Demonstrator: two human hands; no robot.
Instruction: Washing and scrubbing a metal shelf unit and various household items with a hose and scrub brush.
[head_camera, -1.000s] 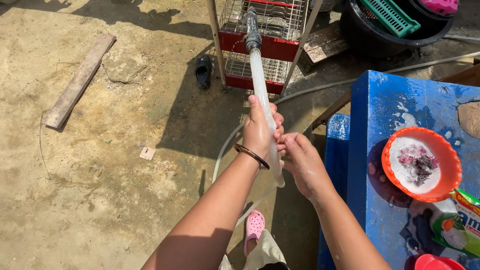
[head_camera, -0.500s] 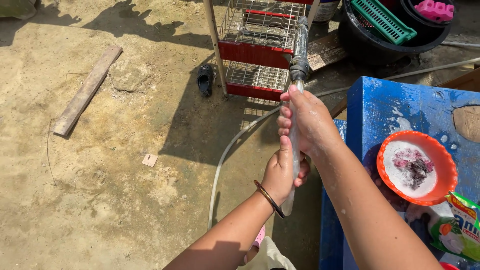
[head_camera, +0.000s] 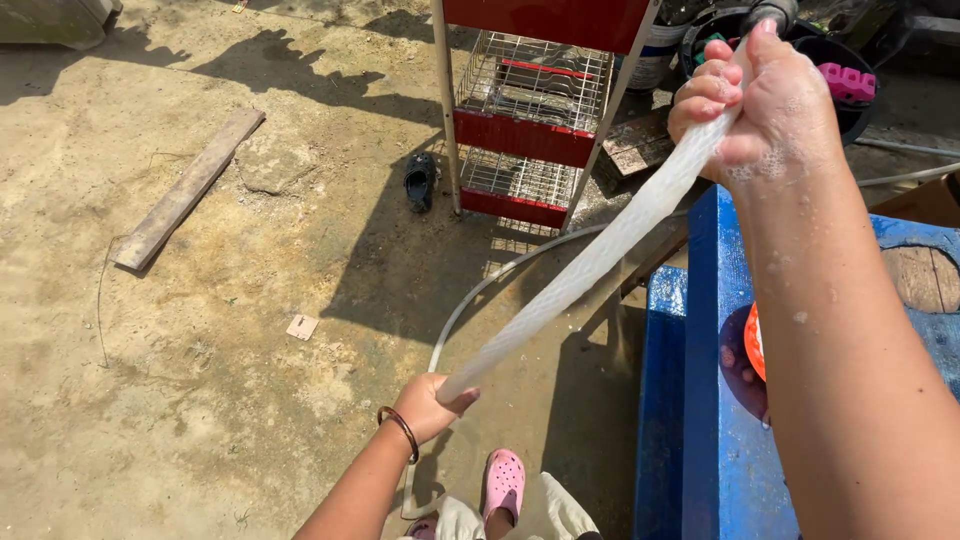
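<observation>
Obs.: R hand (head_camera: 775, 105) was raised high near top of view, fingers (head_camera: 705, 95) curled tight round upper end of a white mesh sleeve (head_camera: 590, 265); skin wet and soapy. L hand (head_camera: 432, 405) was low, by the knees, fingers closed on the sleeve's lower end, bangle (head_camera: 400, 432) at wrist. Sleeve ran taut on a diagonal btwn the two hands, above the sandy ground (head_camera: 200, 350). Likely held apart so the mesh stretched flat. Blue table (head_camera: 700, 400) stood at R; red wire rack (head_camera: 525, 110) and a thin hose (head_camera: 470, 300) lay beyond.
</observation>
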